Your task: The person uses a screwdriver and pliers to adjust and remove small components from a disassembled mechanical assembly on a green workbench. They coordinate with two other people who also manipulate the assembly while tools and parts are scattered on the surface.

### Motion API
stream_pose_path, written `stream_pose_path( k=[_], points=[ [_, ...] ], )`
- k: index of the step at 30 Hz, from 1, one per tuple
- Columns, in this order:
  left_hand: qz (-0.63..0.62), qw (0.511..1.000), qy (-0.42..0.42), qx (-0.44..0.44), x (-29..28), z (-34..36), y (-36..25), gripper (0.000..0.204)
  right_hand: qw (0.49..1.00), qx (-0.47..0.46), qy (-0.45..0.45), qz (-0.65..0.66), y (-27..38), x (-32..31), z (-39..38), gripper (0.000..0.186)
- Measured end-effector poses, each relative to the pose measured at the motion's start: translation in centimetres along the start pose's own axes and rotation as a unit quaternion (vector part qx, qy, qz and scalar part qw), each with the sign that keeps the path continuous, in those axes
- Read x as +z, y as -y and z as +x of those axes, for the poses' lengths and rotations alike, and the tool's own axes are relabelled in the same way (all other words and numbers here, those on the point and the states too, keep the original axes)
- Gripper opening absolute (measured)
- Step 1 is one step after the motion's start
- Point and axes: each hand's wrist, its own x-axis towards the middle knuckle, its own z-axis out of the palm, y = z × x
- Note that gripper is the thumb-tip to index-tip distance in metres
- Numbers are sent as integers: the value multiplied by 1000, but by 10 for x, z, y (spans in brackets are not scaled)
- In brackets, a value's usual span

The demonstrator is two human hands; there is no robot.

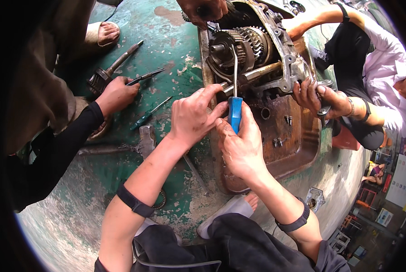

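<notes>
My right hand (244, 145) is wrapped around the blue handle of a screwdriver (235, 113). Its metal shaft reaches up to the gears (234, 47) inside an open gearbox housing (282, 54) and bends near the tip. Beside the handle, my left hand (191, 113) has its index finger and thumb apart; the index fingertip is at the end of a metal rod (257, 72) lying across the housing. Its other fingers are partly hidden. The housing rests over a rusty brown metal tray (275, 170), where several small bolts (277, 142) lie.
At left, another person's hand (119, 94) holds pliers (146, 76) near a geared shaft (121, 59). A screwdriver (142, 119) and a hammer (146, 141) lie on the green floor (166, 41). A co-worker's hand (323, 97) grips the housing's right side; another hand (203, 10) is above.
</notes>
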Motion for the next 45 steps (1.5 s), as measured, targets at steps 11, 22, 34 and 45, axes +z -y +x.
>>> stream_pose_path(
  k=[11,22,34,45],
  points=[
    [52,995,1,84,0,14,3,32,996,46,40,-72,9,-12,-4,40],
    [67,982,12,178,-2,22,11,31,985,64,116,111,3,-21,5,32],
    [100,977,-44,185,8,16,13,36,975,154,131,96,15,-20,12,15],
    [135,972,-82,176,17,12,11,33,965,185,174,64,22,-38,18,17]
  ],
)
